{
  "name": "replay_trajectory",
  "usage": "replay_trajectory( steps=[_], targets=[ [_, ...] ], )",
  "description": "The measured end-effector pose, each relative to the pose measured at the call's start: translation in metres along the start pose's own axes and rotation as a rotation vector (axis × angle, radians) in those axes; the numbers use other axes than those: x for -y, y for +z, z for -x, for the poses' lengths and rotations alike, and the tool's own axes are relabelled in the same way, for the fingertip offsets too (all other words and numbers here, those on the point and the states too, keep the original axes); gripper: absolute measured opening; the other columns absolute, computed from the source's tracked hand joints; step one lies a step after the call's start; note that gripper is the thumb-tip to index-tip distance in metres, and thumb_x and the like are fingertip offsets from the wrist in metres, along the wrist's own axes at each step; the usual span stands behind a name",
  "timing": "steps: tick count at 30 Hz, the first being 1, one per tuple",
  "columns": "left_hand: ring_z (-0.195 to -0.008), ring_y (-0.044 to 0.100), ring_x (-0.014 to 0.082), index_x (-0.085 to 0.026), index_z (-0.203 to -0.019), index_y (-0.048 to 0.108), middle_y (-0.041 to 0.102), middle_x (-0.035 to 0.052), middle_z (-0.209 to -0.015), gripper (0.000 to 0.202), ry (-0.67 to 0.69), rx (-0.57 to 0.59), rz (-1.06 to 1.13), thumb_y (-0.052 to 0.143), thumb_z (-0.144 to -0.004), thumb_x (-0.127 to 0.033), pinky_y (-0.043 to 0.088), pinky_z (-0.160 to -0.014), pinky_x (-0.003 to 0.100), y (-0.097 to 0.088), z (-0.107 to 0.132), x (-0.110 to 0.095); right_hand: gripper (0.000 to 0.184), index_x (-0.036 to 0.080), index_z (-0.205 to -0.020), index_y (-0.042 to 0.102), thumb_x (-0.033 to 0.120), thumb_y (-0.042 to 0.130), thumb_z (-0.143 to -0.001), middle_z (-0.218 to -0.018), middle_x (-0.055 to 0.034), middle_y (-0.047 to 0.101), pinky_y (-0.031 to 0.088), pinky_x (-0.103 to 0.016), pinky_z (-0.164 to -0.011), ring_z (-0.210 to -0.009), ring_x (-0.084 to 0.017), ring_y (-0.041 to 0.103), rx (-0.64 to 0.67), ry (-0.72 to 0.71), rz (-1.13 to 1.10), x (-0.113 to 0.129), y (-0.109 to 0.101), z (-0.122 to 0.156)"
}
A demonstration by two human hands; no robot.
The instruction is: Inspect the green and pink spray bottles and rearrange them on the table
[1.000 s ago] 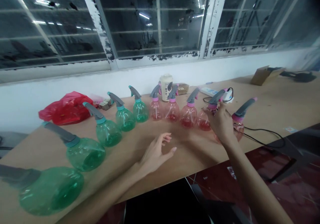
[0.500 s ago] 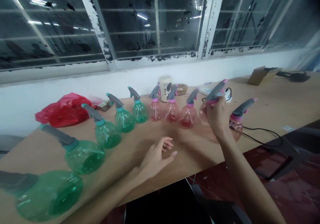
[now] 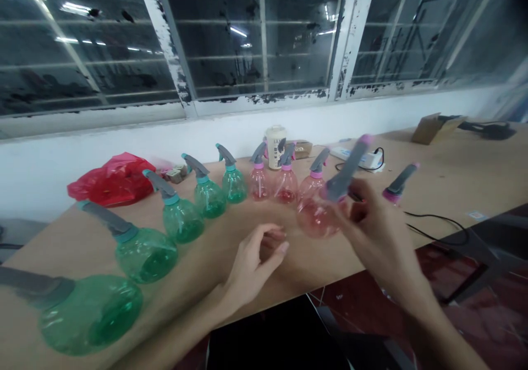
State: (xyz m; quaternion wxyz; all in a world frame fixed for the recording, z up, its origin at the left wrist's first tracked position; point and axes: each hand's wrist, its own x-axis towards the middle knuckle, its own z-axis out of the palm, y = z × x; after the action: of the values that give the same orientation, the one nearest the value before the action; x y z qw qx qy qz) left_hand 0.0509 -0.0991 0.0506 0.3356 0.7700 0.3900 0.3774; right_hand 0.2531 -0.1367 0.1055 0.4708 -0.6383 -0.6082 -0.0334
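Note:
My right hand (image 3: 373,224) grips a pink spray bottle (image 3: 315,216) around its neck, below the grey trigger head, and holds it tilted over the table. The bottle is slightly blurred. My left hand (image 3: 258,263) hovers over the table's middle, fingers curved and thumb apart, with nothing in it. Pink spray bottles stand behind, among them one bottle (image 3: 285,186) with red liquid at its bottom. Another pink spray bottle (image 3: 391,195) at the right is mostly hidden by my right hand. To the left curves a row of green spray bottles, including a near one (image 3: 91,315).
A red plastic bag (image 3: 113,180) lies at the back left. By the wall stands a printed paper cup (image 3: 275,147). A white power strip (image 3: 363,158) and a black cable (image 3: 441,216) lie at the right, with a cardboard box (image 3: 433,129) farther back.
My right hand has lifted the pink spray bottle from its place in the row and brought it left and nearer to me. My left hand has curled a little, staying near the same spot.

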Motion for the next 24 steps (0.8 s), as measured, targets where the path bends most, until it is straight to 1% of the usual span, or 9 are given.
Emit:
replay_trajectory(
  steps=[3, 5, 8, 10, 12, 15, 19, 21, 24],
  targets=[
    [-0.101, 0.058, 0.0207, -0.021, -0.114, 0.046, 0.057, 0.0079, -0.115, 0.032, 0.066, -0.119, 0.045, 0.056, -0.085, -0.033, 0.047, -0.088, 0.039, -0.006, -0.001, -0.003, 0.03, 0.021, -0.104, 0.056, 0.038, 0.058, -0.079, -0.075, -0.0024, 0.064, 0.038, -0.027, -0.051, -0.056, -0.016, 0.056, 0.209, -0.016, -0.126, 0.008, 0.028, 0.008],
    [-0.113, 0.052, 0.0244, -0.02, -0.123, 0.04, 0.049, 0.011, -0.127, 0.048, 0.111, -0.167, 0.039, 0.061, -0.082, -0.034, 0.044, -0.094, 0.042, -0.01, -0.003, -0.004, 0.026, 0.02, -0.098, 0.058, 0.038, 0.06, -0.079, -0.074, -0.0018, 0.065, 0.038, -0.026, -0.053, -0.058, -0.016, 0.056, 0.293, -0.024, -0.17, 0.013, 0.045, 0.013],
    [-0.124, 0.042, 0.0283, -0.022, -0.133, 0.032, 0.039, 0.0125, -0.139, 0.065, 0.125, -0.173, -0.001, 0.065, -0.078, -0.034, 0.039, -0.1, 0.046, -0.019, -0.007, -0.008, 0.021, 0.02, -0.094, 0.058, 0.033, 0.061, -0.078, -0.075, -0.0012, 0.065, 0.039, -0.027, -0.055, -0.06, -0.016, 0.057, 0.383, -0.039, -0.26, 0.018, 0.066, 0.019],
    [-0.123, 0.044, 0.0287, -0.023, -0.134, 0.032, 0.04, 0.0121, -0.139, 0.068, 0.099, -0.158, -0.014, 0.067, -0.076, -0.035, 0.039, -0.1, 0.046, -0.025, -0.012, -0.012, 0.021, 0.019, -0.095, 0.058, 0.029, 0.06, -0.077, -0.077, -0.0011, 0.066, 0.041, -0.027, -0.058, -0.062, -0.016, 0.058, 0.395, -0.061, -0.338, 0.019, 0.078, 0.022],
    [-0.115, 0.052, 0.0278, -0.023, -0.133, 0.035, 0.048, 0.0113, -0.131, 0.068, 0.064, -0.15, -0.015, 0.068, -0.075, -0.035, 0.042, -0.096, 0.044, -0.028, -0.017, -0.014, 0.021, 0.019, -0.096, 0.057, 0.024, 0.059, -0.076, -0.079, -0.0014, 0.066, 0.043, -0.028, -0.062, -0.067, -0.016, 0.059, 0.374, -0.094, -0.404, 0.02, 0.089, 0.024],
    [-0.098, 0.06, 0.0245, -0.022, -0.126, 0.045, 0.061, 0.0077, -0.113, 0.056, 0.025, -0.149, -0.001, 0.068, -0.076, -0.033, 0.047, -0.087, 0.041, -0.028, -0.026, -0.012, 0.023, 0.019, -0.097, 0.057, 0.019, 0.057, -0.074, -0.088, -0.0033, 0.066, 0.046, -0.03, -0.067, -0.075, -0.017, 0.06, 0.355, -0.153, -0.494, 0.02, 0.104, 0.026],
    [-0.105, 0.058, 0.0232, -0.022, -0.117, 0.052, 0.06, 0.0066, -0.116, 0.042, 0.052, -0.144, 0.078, 0.066, -0.078, -0.028, 0.044, -0.092, 0.037, -0.028, -0.034, -0.003, 0.026, 0.018, -0.097, 0.057, 0.019, 0.06, -0.071, -0.094, -0.0044, 0.065, 0.048, -0.032, -0.075, -0.085, -0.018, 0.061, 0.366, -0.21, -0.591, 0.019, 0.115, 0.021],
    [-0.104, 0.059, 0.0234, -0.02, -0.114, 0.053, 0.059, 0.0079, -0.118, 0.04, 0.055, -0.119, 0.095, 0.066, -0.077, -0.027, 0.045, -0.09, 0.037, -0.03, -0.037, -0.001, 0.027, 0.019, -0.097, 0.057, 0.022, 0.063, -0.072, -0.095, -0.0041, 0.065, 0.048, -0.033, -0.077, -0.088, -0.018, 0.06, 0.423, -0.238, -0.633, 0.018, 0.114, 0.015],
    [-0.1, 0.06, 0.0237, -0.02, -0.11, 0.055, 0.06, 0.0089, -0.116, 0.036, 0.051, -0.105, 0.123, 0.065, -0.077, -0.027, 0.045, -0.088, 0.037, -0.036, -0.039, 0.001, 0.041, 0.022, -0.106, 0.055, 0.031, 0.071, -0.07, -0.101, -0.0037, 0.064, 0.05, -0.032, -0.073, -0.085, -0.018, 0.061, 0.6, -0.222, -0.749, 0.009, 0.107, 0.003]
  ],
)
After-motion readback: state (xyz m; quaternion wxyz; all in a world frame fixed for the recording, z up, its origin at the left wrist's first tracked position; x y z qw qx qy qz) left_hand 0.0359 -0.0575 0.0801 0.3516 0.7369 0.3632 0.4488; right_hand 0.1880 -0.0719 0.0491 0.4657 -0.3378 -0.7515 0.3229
